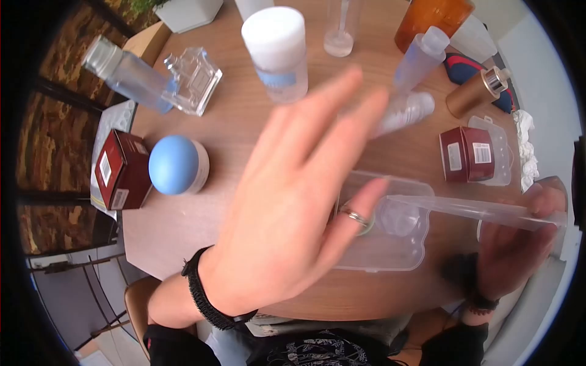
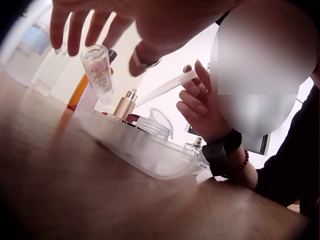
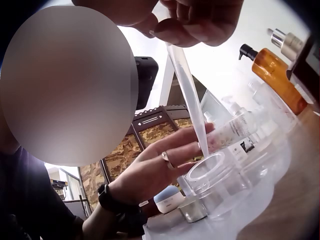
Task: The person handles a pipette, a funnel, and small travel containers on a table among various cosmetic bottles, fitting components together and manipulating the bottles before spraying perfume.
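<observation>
Over the table's middle, my blurred left hand [image 1: 274,201] has its fingers extended, nothing visible in its grip. Just beyond its fingertips is a small clear bottle [image 1: 406,114] with pinkish contents [image 2: 97,70]; whether they touch, I cannot tell. Partly beneath this hand lies an open clear plastic box [image 1: 381,262], holding a transparent round jar [image 1: 400,218]. At the right, my right hand [image 1: 519,244] pinches a long translucent piece [image 1: 470,208] by one end. That piece slants down toward the clear jar [image 3: 215,175] in the right wrist view.
A blue-lidded jar [image 1: 174,165] and dark red box [image 1: 124,169] stand left. Behind are a white-capped container [image 1: 278,52], glass bottles [image 1: 198,79] and an amber bottle [image 1: 430,21]. Another dark red box [image 1: 467,154] and a gold bottle [image 1: 473,93] stand right.
</observation>
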The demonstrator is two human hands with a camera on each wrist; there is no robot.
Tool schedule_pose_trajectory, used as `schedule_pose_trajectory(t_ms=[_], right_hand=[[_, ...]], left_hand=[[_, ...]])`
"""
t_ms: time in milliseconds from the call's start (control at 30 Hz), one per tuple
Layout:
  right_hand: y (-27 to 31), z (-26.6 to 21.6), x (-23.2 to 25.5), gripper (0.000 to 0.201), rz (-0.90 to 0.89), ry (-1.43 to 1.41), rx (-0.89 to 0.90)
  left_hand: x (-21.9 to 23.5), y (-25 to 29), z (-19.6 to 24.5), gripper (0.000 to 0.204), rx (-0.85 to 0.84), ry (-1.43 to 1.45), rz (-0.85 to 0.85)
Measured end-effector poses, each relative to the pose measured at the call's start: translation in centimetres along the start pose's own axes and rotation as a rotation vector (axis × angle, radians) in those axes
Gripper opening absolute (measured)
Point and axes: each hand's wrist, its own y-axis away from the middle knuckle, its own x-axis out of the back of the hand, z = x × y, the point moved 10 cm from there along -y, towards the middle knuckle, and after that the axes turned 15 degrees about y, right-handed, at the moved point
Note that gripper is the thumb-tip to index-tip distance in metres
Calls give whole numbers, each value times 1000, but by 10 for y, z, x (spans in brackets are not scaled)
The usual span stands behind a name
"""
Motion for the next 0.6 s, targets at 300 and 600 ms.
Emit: schedule_pose_trajectory(t_ms=[300, 600], right_hand=[[-10, -11, 4, 29, 10, -72, 92], [1, -17, 45, 32, -102, 90, 308]], left_hand=[[-17, -6, -14, 60, 94, 101, -184], [-32, -3, -21, 59, 92, -155, -426]])
